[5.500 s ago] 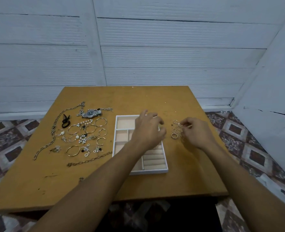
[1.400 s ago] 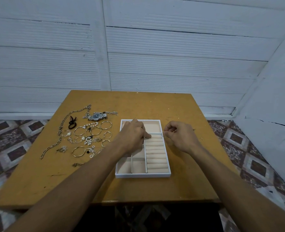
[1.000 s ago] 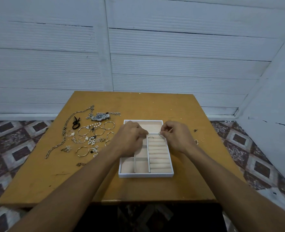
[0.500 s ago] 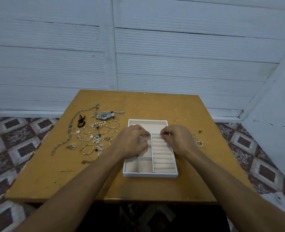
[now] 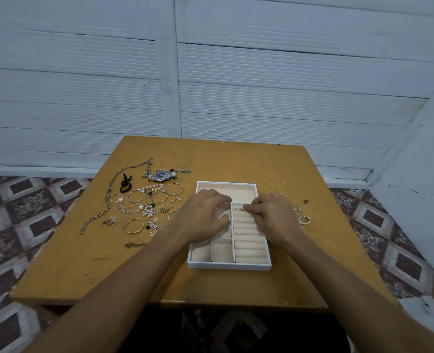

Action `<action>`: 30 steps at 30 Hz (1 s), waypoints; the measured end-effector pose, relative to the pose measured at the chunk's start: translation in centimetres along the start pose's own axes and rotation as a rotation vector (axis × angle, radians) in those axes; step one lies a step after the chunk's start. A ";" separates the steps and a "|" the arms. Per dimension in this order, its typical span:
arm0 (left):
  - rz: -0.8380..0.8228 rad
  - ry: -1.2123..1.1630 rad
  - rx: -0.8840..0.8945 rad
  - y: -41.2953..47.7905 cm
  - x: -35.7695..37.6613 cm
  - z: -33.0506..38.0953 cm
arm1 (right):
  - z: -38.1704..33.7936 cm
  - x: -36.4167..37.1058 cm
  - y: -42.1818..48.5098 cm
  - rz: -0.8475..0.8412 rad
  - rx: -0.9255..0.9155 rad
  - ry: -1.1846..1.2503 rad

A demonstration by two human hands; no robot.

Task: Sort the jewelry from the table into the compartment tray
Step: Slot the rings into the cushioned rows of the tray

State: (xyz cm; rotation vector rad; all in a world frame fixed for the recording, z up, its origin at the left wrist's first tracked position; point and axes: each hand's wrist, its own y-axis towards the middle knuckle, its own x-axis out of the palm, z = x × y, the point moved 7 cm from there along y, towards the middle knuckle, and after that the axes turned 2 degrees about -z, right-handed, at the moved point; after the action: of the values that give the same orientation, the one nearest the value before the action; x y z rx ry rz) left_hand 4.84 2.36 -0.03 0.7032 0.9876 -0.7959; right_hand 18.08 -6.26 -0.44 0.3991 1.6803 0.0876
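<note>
Change: right hand (image 5: 274,216) came from loose rings (image 5: 303,219) to tray (image 5: 228,265)
right hand: pinches small ring (image 5: 239,209), barely visible, over far rolls
left hand (image 5: 203,215): curled on tray, hiding compartments; grip unclear

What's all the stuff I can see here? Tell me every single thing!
table: one, yellow-brown, in the middle
tray: one, white with beige lining, on the table
ring: one, silvery, in the tray's top roll slot
loose rings: at least four, silvery, right of the tray
watch: one, silver, left of the tray
hoops: about six, gold, left of the tray
pearl pieces: a few, white, among the hoops
long chain: one, silver, far left
hair tie: one, black, beside the long chain
wall: white planks, behind
floor: patterned tiles, around
left hand: resting on the tray's left compartments
right hand: fingertips at the ring
</note>
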 end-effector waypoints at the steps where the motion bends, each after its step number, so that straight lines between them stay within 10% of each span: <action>1: 0.002 0.004 0.001 0.0 0.0 0.0 | 0.0 0.0 -0.1 0.010 -0.001 0.001; 30: -0.193 0.193 0.091 8.1 5.6 10.0 | 12.7 -2.9 -3.9 -0.026 0.581 0.353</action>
State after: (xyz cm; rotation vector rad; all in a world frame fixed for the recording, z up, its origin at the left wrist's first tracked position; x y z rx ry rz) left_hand 17.88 -2.86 -0.04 0.7813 1.2130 -0.9588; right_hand 29.94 -13.03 -0.78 0.8320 2.0480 -0.3787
